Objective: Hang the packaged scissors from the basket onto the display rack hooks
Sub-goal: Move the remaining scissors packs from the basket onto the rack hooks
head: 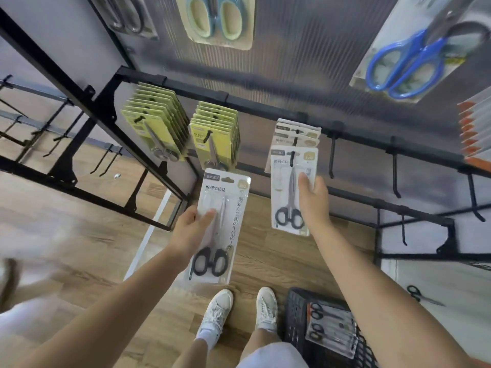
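Your left hand [192, 229] grips a white pack [221, 224] of black-handled scissors, thumb across its front, held in the air below the yellow packs [215, 134]. Your right hand [313, 200] pinches a second pack [291, 192] by its right edge; that pack's hole sits over the tip of a hook [293, 157], in front of matching packs already hung there. Hooks to the right are bare. Basket [297, 322] on the floor beside your right shoe [267, 308], with more packs inside.
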{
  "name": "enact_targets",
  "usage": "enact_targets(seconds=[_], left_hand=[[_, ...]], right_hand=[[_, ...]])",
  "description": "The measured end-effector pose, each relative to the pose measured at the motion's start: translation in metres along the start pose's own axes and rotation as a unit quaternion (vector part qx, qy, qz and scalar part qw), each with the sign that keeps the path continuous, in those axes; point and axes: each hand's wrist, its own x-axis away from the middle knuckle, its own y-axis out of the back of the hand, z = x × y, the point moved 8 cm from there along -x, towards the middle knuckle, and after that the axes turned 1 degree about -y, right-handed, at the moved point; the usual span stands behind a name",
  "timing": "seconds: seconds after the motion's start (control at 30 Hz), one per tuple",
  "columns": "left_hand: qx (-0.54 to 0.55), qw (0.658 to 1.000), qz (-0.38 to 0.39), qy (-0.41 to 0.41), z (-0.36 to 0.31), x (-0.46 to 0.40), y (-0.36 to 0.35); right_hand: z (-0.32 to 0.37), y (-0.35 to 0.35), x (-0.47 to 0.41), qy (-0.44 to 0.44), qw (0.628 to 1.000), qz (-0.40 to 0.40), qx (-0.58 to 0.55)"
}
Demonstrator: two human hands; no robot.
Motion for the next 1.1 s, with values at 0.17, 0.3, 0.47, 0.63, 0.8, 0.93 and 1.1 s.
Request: enact_targets(seconds=[0.17, 0.3, 0.47, 0.63, 0.8, 0.93, 1.1], left_hand=[[-0.001, 1.000, 0.008, 0.003, 0.002, -0.007, -0.003], [0.008, 1.000, 0.011, 0.005, 0.002, -0.008, -0.004], [0.004, 1.000, 0.016, 0.008, 0.001, -0.008, -0.008], [0.000, 0.998, 0.057, -0.008, -0.012, 0.007, -0.016], [-0.006, 0.997, 0.068, -0.043, -0.028, 0.027, -0.030], [-0.024, 0.994, 0.097, -0.054, -0.032, 0.037, -0.048], [-0.026, 0.988, 0.141, -0.059, -0.038, 0.043, -0.068]], right_hand=[[0.003, -0.004, -0.017, 0.014, 1.000, -0.014, 0.017], [0.004, -0.008, -0.031, 0.010, 0.999, -0.012, 0.032], [0.003, -0.008, -0.031, 0.012, 0.995, 0.009, 0.096], [0.011, 0.006, 0.010, 0.022, 0.983, 0.045, 0.179], [0.055, 0.022, 0.052, 0.093, 0.971, 0.117, 0.185], [0.077, 0.021, 0.059, 0.113, 0.960, 0.150, 0.206], [0.076, 0.027, 0.056, 0.122, 0.968, 0.109, 0.191]])
